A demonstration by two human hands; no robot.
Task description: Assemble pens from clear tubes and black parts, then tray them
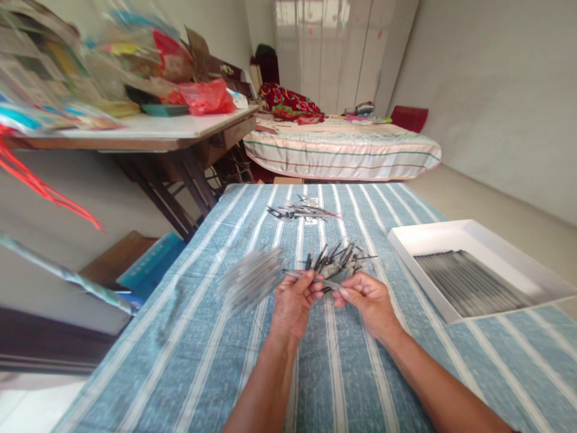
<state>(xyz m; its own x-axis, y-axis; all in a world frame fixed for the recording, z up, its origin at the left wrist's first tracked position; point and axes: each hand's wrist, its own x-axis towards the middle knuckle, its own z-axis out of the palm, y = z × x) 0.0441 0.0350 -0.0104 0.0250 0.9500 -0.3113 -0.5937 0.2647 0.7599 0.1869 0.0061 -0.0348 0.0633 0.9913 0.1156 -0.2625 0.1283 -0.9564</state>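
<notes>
Left hand (291, 300) and right hand (369, 300): each grip pinched closed at the fingertips on a slim translucent piece (332, 285), held between them above the striped surface (311, 385). Just beyond, a grey-black pile (338, 261); farther, a dark heap (303, 209); farthest, a bed (342, 150).

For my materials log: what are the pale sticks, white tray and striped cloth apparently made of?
Pale sticks: probably satin plastic, greyish and translucent-looking, though blurred.
White tray: smooth card or plastic; its thin, plain walls fit both.
Striped cloth: matte woven fabric, by its mottled texture.
</notes>
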